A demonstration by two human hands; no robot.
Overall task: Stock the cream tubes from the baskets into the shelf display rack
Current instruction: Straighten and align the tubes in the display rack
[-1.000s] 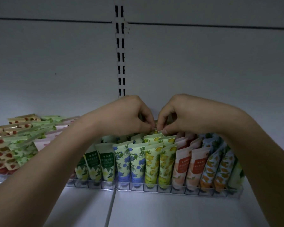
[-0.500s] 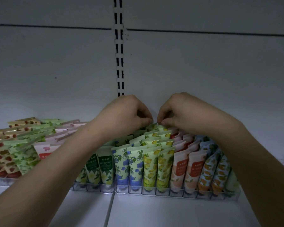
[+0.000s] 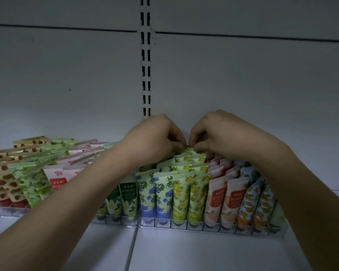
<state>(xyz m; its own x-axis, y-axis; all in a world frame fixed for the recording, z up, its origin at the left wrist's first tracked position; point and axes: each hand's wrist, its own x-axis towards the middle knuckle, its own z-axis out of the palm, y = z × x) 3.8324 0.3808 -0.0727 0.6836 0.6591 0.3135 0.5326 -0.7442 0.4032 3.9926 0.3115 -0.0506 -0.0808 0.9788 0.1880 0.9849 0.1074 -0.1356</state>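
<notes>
The rearmost yellow-flower cream tube [image 3: 192,151] stands at the back of the yellow-flower rows in the clear display rack [image 3: 184,224], which sits on the white shelf [image 3: 184,251]. The left hand [image 3: 155,137] and the right hand [image 3: 215,132] meet over this tube; on both, the curled fingers and thumb pinch its crimped top edge, with the fingertips of the two hands almost touching. Both forearms reach in from the lower corners of the view and cover part of the rack. From left to right, the rack holds strawberry-print tubes [image 3: 2,182], green-leaf tubes [image 3: 33,184], pink tubes [image 3: 59,177], dark green white-flower tubes [image 3: 127,194], blue-flower tubes [image 3: 155,192], yellow-flower tubes [image 3: 190,194], peach tubes [image 3: 223,196] and orange-fruit tubes [image 3: 256,202]. All tubes stand cap-down and lean backward. Behind the rack is the grey back panel [image 3: 67,75] with a slotted upright [image 3: 145,65] running vertically above the left hand.
</notes>
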